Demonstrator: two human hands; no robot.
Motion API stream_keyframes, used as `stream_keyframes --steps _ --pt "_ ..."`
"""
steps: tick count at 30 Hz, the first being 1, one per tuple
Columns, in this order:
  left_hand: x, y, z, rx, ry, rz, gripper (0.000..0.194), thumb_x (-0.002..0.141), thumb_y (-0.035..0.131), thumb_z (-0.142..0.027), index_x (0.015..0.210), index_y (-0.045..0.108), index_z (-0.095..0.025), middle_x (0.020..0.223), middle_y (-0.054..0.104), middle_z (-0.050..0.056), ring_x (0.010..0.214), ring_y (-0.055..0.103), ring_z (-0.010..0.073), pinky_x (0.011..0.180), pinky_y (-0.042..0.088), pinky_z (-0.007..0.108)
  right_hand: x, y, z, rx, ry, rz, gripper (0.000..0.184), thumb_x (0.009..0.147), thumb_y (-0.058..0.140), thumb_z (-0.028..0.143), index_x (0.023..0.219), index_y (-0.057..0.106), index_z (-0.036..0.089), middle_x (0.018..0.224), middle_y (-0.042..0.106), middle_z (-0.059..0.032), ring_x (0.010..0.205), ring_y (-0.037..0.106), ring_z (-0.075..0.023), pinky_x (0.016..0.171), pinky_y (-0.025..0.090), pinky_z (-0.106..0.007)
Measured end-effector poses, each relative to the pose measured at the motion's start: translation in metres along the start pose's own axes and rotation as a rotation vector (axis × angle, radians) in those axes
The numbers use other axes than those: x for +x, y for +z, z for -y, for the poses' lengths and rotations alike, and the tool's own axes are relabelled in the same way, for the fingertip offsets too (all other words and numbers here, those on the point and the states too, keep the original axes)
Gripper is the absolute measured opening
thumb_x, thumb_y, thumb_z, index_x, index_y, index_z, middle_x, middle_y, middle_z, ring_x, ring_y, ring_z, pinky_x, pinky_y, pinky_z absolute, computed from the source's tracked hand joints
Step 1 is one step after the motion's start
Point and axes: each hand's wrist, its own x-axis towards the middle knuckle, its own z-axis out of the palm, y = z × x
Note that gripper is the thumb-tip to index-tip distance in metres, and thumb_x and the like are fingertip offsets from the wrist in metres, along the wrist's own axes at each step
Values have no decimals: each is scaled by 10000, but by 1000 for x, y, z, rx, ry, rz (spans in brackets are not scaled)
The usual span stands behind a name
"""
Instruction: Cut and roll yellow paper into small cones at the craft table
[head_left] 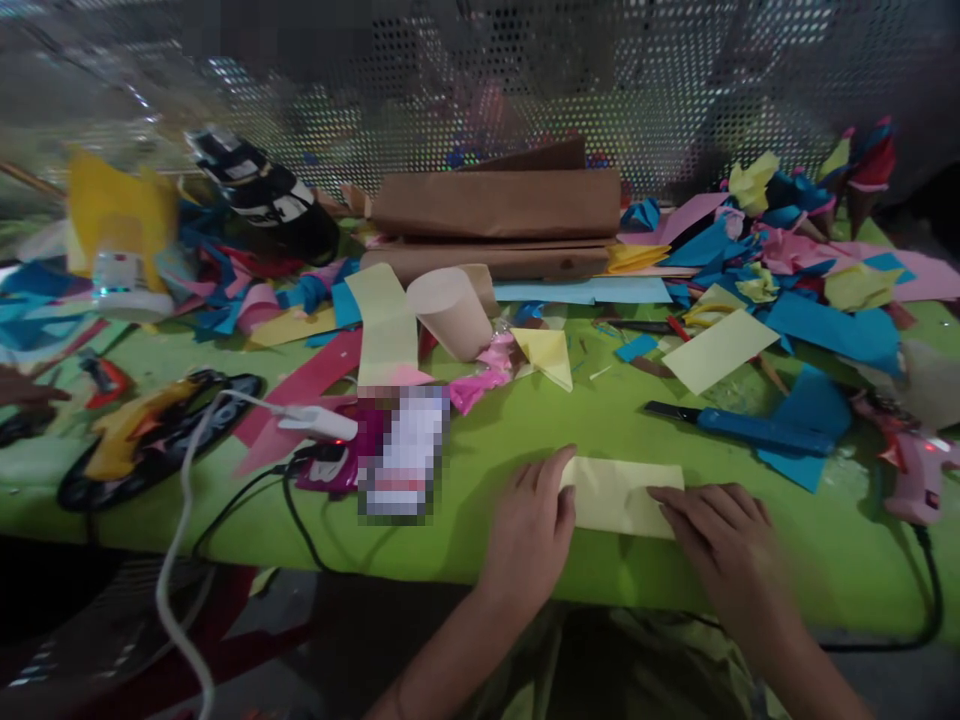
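A pale yellow folded paper strip [619, 494] lies flat on the green table [525, 430] near its front edge. My left hand [529, 530] rests on the strip's left end, fingers stretched out and pressing it down. My right hand [721, 545] lies on the strip's right end, fingers also flat and slightly smeared by motion. Neither hand grips anything; both press the paper against the table.
A blue utility knife [750, 428] lies right of centre, a pink glue gun [916, 470] at the right edge. Brown paper rolls [499, 205], a beige paper cone [450, 312], coloured scraps, a phone with cables [330, 450] and tape dispensers [150, 430] crowd the table.
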Motion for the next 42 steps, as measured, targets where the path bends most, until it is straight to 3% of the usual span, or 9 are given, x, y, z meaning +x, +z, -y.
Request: stream_keyframes --steps 10,15,19,22,27,31,35,38,42 --pt "0 1 0 44 34 -17 413 925 505 -80 1309 491 -230 1119 687 71 1022 642 235 852 533 388 2 1 1 8 40 17 258 1005 503 354 1120 724 287 911 720 -48 847 584 -235 739 386 -385" --pt "1 0 -3 132 47 41 388 936 504 -108 1305 516 -230 1079 670 72 980 619 240 826 526 399 1 3 0 -21 50 19 234 999 519 356 1106 719 296 916 712 -46 859 575 -240 741 383 -384" --pt "-2 0 -5 309 84 -61 467 934 536 -135 1375 505 -286 1297 589 118 1093 585 284 867 506 448 1 4 -2 -48 52 40 230 990 525 379 1099 710 295 924 697 -56 841 559 -248 745 388 -389" --pt "-4 2 -2 413 230 -138 517 931 545 -111 1381 512 -364 1432 511 105 1216 531 296 942 472 466 2 4 -2 -74 56 45 237 992 512 382 1095 706 291 911 684 -61 837 551 -254 745 391 -392" --pt "-2 3 4 368 507 90 327 969 479 -129 1251 611 -227 1265 642 77 1127 574 223 948 495 369 2 3 -1 -90 47 52 243 995 505 380 1127 690 293 938 685 -66 875 550 -265 767 397 -404" --pt "-10 -3 4 346 500 198 458 969 483 -161 1422 483 -225 1393 565 104 1246 521 249 955 505 372 2 3 0 -111 46 48 248 997 499 383 1129 689 295 945 684 -69 881 539 -270 776 398 -412" --pt "-20 -8 2 294 472 281 611 931 597 -412 1496 366 -391 1541 396 106 1373 423 304 1021 474 450 3 4 0 -136 43 49 250 993 500 384 1123 693 293 927 673 -72 894 542 -275 786 408 -420" --pt "-24 -7 3 283 477 296 701 872 642 -522 1500 357 -394 1576 335 120 1417 371 317 1086 417 480 3 1 0 -135 31 53 263 999 487 376 1133 703 304 905 655 -73 899 555 -273 804 422 -431" --pt "-24 -4 5 276 480 287 726 861 628 -567 1506 347 -389 1589 313 140 1438 346 330 1098 400 492 -4 -5 12 -162 18 -90 297 998 495 341 1216 695 321 1034 656 -103 991 582 -303 867 423 -483"
